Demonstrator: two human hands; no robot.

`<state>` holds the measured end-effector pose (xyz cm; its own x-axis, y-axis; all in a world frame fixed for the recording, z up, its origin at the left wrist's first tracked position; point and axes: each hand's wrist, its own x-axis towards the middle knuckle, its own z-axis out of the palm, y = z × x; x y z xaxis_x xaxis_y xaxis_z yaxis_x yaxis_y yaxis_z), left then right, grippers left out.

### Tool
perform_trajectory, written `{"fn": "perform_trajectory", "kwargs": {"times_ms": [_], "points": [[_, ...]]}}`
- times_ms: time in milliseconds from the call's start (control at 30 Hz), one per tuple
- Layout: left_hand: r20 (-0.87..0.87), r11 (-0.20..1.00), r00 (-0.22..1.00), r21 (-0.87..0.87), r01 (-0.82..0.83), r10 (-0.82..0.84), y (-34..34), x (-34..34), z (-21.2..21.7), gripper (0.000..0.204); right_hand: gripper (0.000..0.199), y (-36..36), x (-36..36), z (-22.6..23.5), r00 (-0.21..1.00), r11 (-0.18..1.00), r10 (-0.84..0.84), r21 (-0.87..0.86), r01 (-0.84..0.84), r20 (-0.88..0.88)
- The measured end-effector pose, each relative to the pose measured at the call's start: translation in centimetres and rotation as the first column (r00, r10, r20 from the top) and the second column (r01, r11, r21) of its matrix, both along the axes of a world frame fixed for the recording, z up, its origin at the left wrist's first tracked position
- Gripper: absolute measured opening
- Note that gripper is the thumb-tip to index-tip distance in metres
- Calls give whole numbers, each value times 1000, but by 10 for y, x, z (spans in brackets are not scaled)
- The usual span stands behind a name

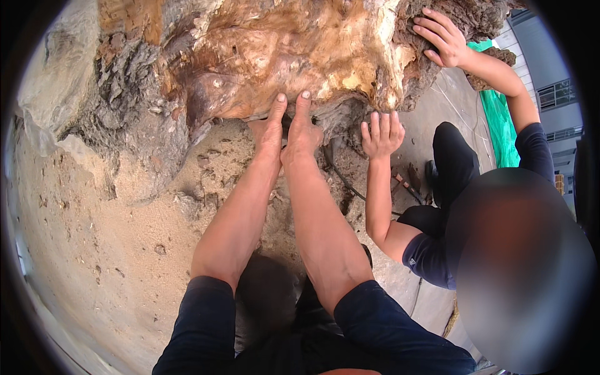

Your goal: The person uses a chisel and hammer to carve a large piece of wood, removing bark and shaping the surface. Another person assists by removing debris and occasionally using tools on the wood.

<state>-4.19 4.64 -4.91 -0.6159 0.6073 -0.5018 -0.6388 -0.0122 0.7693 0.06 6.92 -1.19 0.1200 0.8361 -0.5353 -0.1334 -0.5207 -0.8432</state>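
At 12 o'clock, a massive gnarled wooden stump (269, 56). Below its centre, the left hand (267, 134) and right hand (303, 132) meet its lower edge side by side, thumbs upward; fingers largely hidden, grip cannot be told. Between 1 and 2 o'clock, a co-worker's hands (447, 44) against it; at 2, green sheeting (501, 128); at 8, sandy ground (106, 275).

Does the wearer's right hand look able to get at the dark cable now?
Probably yes: the right hand touches the wood, and the dark cable runs to its lower right, mostly uncovered; a co-worker's forearm hides only part. Depth is hard to judge.
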Motion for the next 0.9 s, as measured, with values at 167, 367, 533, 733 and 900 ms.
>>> {"fn": "perform_trajectory", "kwargs": {"times_ms": [167,367,533,733,900], "points": [[-26,1000,1000,-2,8,-8,-6,1,-8,123,114,-13,-1,9,992,999,-30,31,27,125],[80,1000,997,-15,14,-13,-8,-1,-14,119,100,-14,3,4,974,999,-6,54,-7,228],[174,988,984,135,-71,46,-20,9,-17,74,74,-20,10,4,958,997,37,50,-54,284],[442,926,897,338,-170,4,-43,22,-39,22,51,-37,37,-53,985,946,172,284,-158,-23],[468,940,883,292,-179,23,-61,23,-42,12,37,-54,48,-29,949,950,220,270,-156,-225]]}}
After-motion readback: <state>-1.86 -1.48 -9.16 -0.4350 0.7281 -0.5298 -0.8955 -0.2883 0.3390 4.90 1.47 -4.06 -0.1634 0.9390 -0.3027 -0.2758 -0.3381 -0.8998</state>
